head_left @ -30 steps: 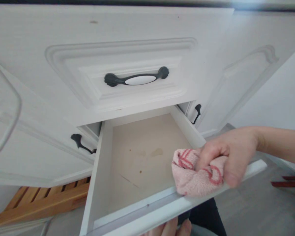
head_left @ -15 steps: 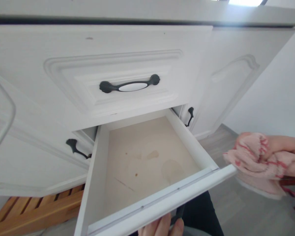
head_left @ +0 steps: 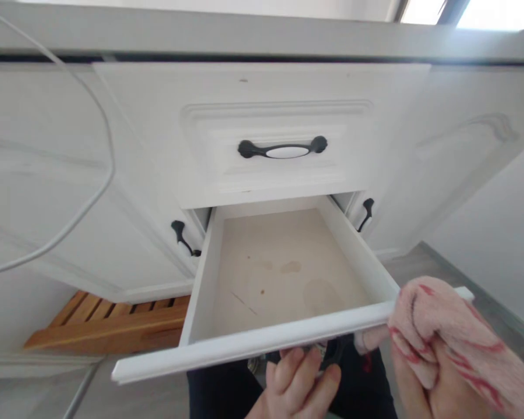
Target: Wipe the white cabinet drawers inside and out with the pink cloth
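Note:
The pulled-out white drawer has a beige bottom with a few brown spots and stains. My left hand is below its front panel, fingers curled around the dark drawer handle, which is mostly hidden. My right hand is closed on a pink cloth with red marks. That cloth lies over the top edge of the drawer front near its right end. Part of it hangs down behind my wrist.
Above the drawer is a shut one with a dark handle. Cabinet doors with dark handles stand either side. A white cable hangs at the left. A slatted wooden piece lies low on the left.
My right hand has brought the cloth from beside the drawer onto the right end of its front edge. My left hand stays at the handle. The view has shifted left.

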`<state>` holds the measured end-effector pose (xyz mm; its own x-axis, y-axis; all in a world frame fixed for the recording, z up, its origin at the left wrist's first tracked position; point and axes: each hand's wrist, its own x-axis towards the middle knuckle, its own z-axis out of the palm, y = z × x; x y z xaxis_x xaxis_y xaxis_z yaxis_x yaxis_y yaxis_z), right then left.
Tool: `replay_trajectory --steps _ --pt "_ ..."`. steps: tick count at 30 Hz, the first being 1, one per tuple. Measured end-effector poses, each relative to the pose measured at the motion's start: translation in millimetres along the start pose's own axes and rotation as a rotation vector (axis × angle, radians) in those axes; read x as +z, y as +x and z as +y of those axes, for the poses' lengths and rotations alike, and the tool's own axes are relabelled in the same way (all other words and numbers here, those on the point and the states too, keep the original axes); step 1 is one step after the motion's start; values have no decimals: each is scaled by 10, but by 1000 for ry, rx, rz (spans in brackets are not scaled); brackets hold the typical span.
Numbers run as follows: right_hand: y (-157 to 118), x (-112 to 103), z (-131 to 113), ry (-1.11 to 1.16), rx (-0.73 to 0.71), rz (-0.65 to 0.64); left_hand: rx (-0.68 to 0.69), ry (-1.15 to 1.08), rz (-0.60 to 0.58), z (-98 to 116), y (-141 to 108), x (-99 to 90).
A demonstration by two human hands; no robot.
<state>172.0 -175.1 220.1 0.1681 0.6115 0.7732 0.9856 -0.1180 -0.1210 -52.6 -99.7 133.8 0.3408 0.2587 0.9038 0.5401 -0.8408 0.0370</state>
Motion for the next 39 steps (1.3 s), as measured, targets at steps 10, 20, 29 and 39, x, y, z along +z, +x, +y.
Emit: replay_trajectory --steps 10,20,29,39 --pt "116 566 -332 150 -237 183 -20 -32 189 -360 297 441" --pt "408 819 153 63 38 217 -19 19 220 -698 500 777" --pt "753 1173 -374 230 124 185 -77 68 66 -1025 627 972" --pt "955 948 -328 361 278 255 -146 86 -7 -1222 715 1235"
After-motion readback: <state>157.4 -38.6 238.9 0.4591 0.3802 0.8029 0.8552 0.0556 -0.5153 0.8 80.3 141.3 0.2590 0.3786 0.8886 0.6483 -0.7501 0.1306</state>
